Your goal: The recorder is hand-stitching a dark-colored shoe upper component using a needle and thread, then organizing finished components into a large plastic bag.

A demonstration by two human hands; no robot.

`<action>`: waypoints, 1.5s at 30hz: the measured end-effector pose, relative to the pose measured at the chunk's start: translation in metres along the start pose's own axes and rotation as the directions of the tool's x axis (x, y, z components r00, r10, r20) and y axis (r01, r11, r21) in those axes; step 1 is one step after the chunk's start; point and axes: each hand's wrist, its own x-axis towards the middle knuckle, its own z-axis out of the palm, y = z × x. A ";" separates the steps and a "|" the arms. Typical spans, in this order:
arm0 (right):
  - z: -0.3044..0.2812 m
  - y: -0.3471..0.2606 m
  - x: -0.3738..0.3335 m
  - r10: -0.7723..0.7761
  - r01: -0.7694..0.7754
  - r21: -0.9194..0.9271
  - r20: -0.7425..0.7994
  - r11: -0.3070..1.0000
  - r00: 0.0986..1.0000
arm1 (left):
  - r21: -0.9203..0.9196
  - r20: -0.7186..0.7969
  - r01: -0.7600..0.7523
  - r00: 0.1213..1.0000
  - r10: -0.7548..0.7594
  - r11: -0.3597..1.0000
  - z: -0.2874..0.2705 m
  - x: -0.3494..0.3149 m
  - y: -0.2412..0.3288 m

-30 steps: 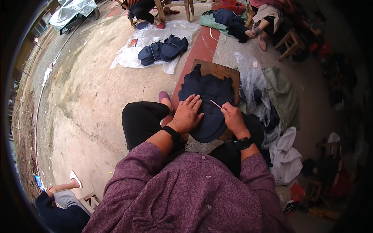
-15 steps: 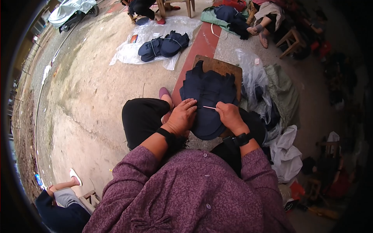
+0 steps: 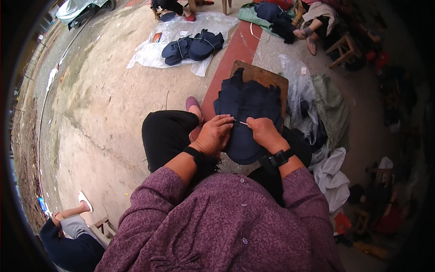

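Head view: the right hand is closed in a pinch on a thin pink stick, which points to about ten o'clock, its long axis running roughly ten to four. The left hand lies at nine o'clock from the right, fingers together and bent, tips just beside the stick's far end; whether they grip anything I cannot tell. Under the stick lies a stack of dark blue cloth pieces, its long axis near twelve to six, left hand at its eight o'clock edge, right at four. A wooden board beneath shows at one o'clock.
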 end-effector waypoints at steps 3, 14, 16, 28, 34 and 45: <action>0.005 -0.004 0.009 -0.010 0.010 -0.009 -0.012 1.000 1.000 | -0.037 -0.006 -0.002 1.000 0.001 0.999 0.002 0.005 0.000; 0.015 -0.041 -0.023 -0.191 0.108 -0.235 -0.370 0.966 0.909 | 0.377 0.247 -0.193 0.963 0.103 0.906 0.001 0.028 0.013; 0.027 -0.048 -0.031 -0.230 0.179 -0.202 -0.264 0.963 0.937 | 0.382 0.302 -0.223 0.947 0.106 0.897 -0.005 0.028 0.007; 0.026 -0.032 -0.039 -0.029 -0.016 -0.164 -0.266 0.986 0.963 | 0.311 0.352 -0.096 0.936 -0.021 0.945 0.007 0.045 0.002; 0.029 -0.041 -0.036 -0.043 0.015 -0.133 -0.212 0.991 0.976 | 0.310 0.450 -0.106 0.892 -0.048 0.945 -0.038 0.025 -0.029; 0.025 -0.044 -0.033 -0.058 0.022 -0.168 -0.214 0.986 0.975 | 0.301 0.294 0.175 0.918 -0.266 0.937 -0.066 -0.013 -0.072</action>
